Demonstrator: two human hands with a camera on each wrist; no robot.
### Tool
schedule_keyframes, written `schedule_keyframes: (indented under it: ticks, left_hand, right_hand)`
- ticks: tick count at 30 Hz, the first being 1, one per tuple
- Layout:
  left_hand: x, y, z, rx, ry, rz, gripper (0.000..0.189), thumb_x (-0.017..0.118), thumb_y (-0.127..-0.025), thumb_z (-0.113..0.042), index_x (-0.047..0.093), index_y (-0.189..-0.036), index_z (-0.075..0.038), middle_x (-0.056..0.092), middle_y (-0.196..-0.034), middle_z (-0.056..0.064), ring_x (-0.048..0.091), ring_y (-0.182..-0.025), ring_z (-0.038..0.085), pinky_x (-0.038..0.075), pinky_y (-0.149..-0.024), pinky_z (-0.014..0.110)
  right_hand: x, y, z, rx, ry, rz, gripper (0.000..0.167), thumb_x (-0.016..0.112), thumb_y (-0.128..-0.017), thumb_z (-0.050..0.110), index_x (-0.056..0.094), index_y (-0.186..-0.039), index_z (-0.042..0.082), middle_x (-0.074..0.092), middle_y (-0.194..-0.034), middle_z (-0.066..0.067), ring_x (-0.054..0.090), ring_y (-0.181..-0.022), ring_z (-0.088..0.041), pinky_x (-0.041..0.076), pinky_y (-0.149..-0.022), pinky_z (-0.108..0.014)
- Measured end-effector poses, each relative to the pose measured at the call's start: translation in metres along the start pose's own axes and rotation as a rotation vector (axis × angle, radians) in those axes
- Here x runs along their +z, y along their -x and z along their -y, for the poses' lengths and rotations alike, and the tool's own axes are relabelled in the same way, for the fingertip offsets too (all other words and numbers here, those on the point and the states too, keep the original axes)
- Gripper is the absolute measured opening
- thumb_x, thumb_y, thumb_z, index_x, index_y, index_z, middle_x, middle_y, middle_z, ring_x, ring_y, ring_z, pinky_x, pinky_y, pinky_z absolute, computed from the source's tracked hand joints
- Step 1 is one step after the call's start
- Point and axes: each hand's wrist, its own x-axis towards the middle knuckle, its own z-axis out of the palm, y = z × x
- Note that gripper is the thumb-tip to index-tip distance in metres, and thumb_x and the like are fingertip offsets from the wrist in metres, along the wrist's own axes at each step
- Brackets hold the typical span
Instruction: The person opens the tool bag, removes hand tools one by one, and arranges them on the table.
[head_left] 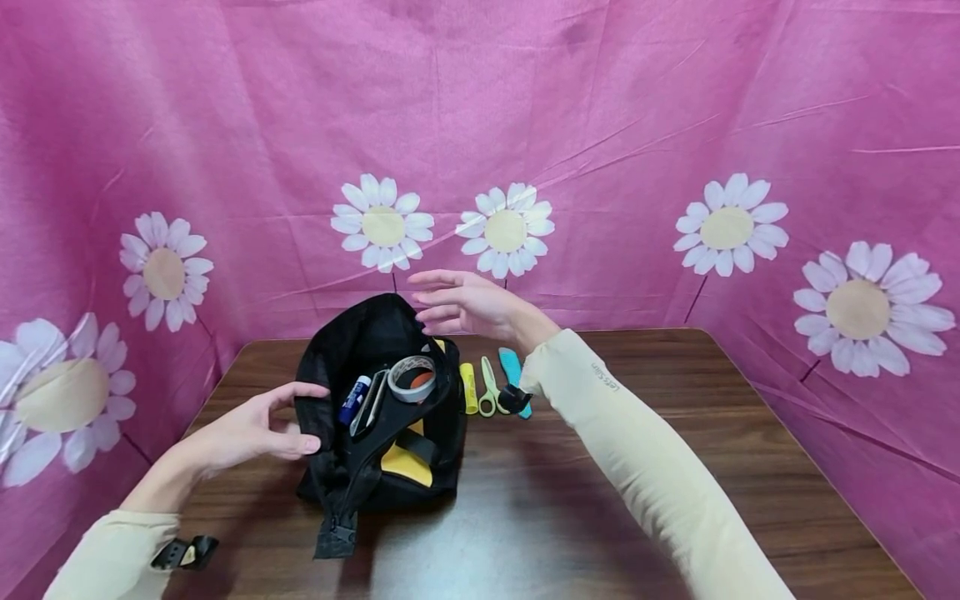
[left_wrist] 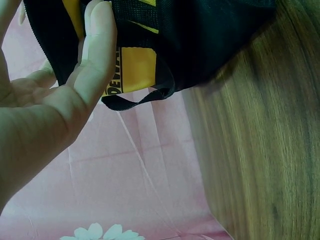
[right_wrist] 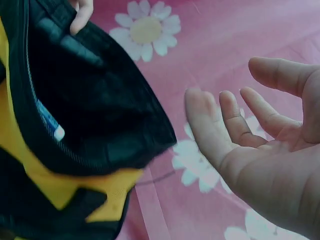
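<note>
Bag (head_left: 393,429), left of centre on the table (head_left: 630,375) | left hand (head_left: 258,425) pinches its rim; right hand (head_left: 472,304) holds nothing, at its upper right | seems part-packed: tape (head_left: 408,396), blue stick (head_left: 355,400), silver item (head_left: 367,410) in; yellow stick (head_left: 468,388), scissors (head_left: 490,385), teal item (head_left: 511,366) out, likely left to do | bag bottom hidden; silver item unclear; wrist strap (head_left: 514,398) covers part of teal item

Inside the black bag (head_left: 360,333), a tape roll (head_left: 400,391) is partly hiding an orange thing (head_left: 422,380) too small to identify. Right of the bag, a black wrist piece (head_left: 514,399) is partly covering a teal thing (head_left: 510,365). On the bag, a yellow patch's (left_wrist: 139,67) lettering is showing incompletely; beside the bag, the right hand's (right_wrist: 255,170) fingertip (right_wrist: 197,102) is blurring.
</note>
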Motion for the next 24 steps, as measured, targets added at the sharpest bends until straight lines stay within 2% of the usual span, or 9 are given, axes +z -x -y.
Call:
schedule_keyframes:
  ticks: [4, 10, 17, 24]
  left_hand:
    - [-0.001, -0.001, -0.001, 0.008, 0.014, 0.011, 0.059, 0.069, -0.095, -0.004, 0.041, -0.146, -0.013, 0.062, -0.118, 0.024, 0.070, -0.101, 0.030, 0.057, -0.087, 0.042]
    - [0.000, -0.004, -0.002, 0.033, 0.024, 0.018, 0.057, 0.069, -0.095, -0.004, 0.042, -0.144, -0.015, 0.064, -0.115, 0.024, 0.071, -0.097, 0.031, 0.057, -0.086, 0.044]
    - [0.000, -0.001, 0.001, 0.035, 0.036, 0.020, 0.057, 0.068, -0.096, -0.003, 0.043, -0.144, -0.018, 0.063, -0.117, 0.024, 0.070, -0.099, 0.030, 0.057, -0.087, 0.045]
    - [0.000, 0.000, 0.003, 0.030, 0.031, 0.018, 0.057, 0.067, -0.096, -0.004, 0.041, -0.146, -0.013, 0.061, -0.117, 0.024, 0.070, -0.099, 0.032, 0.058, -0.085, 0.041]
  right_hand:
    - [0.018, -0.009, -0.003, -0.001, 0.027, 0.059, 0.043, 0.055, -0.104, 0.007, 0.051, -0.147, 0.006, 0.061, -0.132, -0.013, 0.064, -0.106, -0.029, 0.054, -0.095, -0.046]
    - [0.037, -0.023, -0.018, 0.022, 0.027, 0.108, 0.045, 0.054, -0.105, 0.006, 0.046, -0.149, 0.001, 0.065, -0.116, -0.009, 0.066, -0.097, -0.025, 0.055, -0.093, -0.045]
    - [0.055, -0.036, -0.051, 0.036, -0.070, 0.100, 0.046, 0.053, -0.104, 0.004, 0.046, -0.150, 0.002, 0.067, -0.108, -0.005, 0.065, -0.098, -0.026, 0.056, -0.092, -0.045]
    - [0.063, -0.041, -0.080, 0.059, -0.157, 0.060, 0.055, 0.056, -0.101, 0.002, 0.038, -0.153, 0.002, 0.068, -0.106, -0.008, 0.068, -0.091, -0.023, 0.056, -0.091, -0.047]
